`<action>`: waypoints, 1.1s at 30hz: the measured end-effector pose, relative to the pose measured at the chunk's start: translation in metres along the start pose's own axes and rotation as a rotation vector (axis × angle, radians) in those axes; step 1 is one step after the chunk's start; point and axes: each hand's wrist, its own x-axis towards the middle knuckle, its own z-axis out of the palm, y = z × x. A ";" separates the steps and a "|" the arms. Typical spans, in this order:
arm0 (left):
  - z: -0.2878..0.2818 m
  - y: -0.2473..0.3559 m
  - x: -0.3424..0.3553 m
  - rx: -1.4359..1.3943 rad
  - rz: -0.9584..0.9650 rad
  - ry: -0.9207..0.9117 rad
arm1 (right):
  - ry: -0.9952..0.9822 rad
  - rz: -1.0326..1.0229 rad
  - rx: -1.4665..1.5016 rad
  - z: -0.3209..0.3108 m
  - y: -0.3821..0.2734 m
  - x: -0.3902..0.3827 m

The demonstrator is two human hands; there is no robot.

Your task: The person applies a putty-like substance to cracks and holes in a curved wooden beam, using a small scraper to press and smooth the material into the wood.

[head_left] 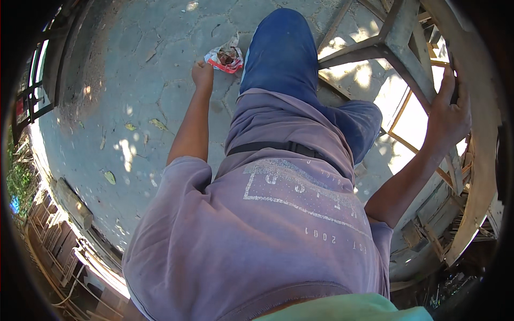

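Note:
My left hand (pixel 202 74) is closed beside a crumpled white and red bag (pixel 231 64) with brown material inside, lying on the paving; its fingertips are at or near the bag's edge, and I cannot see what they hold. My right hand (pixel 450 109) is closed on the curved edge of a weathered wooden board (pixel 473 69), part of an angular wooden frame (pixel 409 72) at my right; a dark shape between thumb and fingers is too unclear to name. My blue-trousered legs (pixel 278 53) are bent below me, between the bag and the frame.
Grey cracked paving (pixel 139 80) has scattered leaves and sun patches. A dark metal structure (pixel 37 91) stands at the far left, with stacked wood and cane pieces (pixel 59 251) at the lower left. More loose timber (pixel 428 235) lies at the lower right.

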 end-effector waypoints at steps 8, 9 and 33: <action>0.060 -0.037 0.004 -0.321 -0.465 -0.151 | 0.019 0.082 -0.120 -0.002 -0.018 0.000; 0.067 -0.034 0.010 -0.378 -0.469 -0.170 | 0.022 0.106 -0.080 -0.004 -0.021 -0.001; 0.010 0.009 0.044 -1.125 -0.192 -0.520 | 0.146 -0.126 0.073 -0.009 -0.016 -0.003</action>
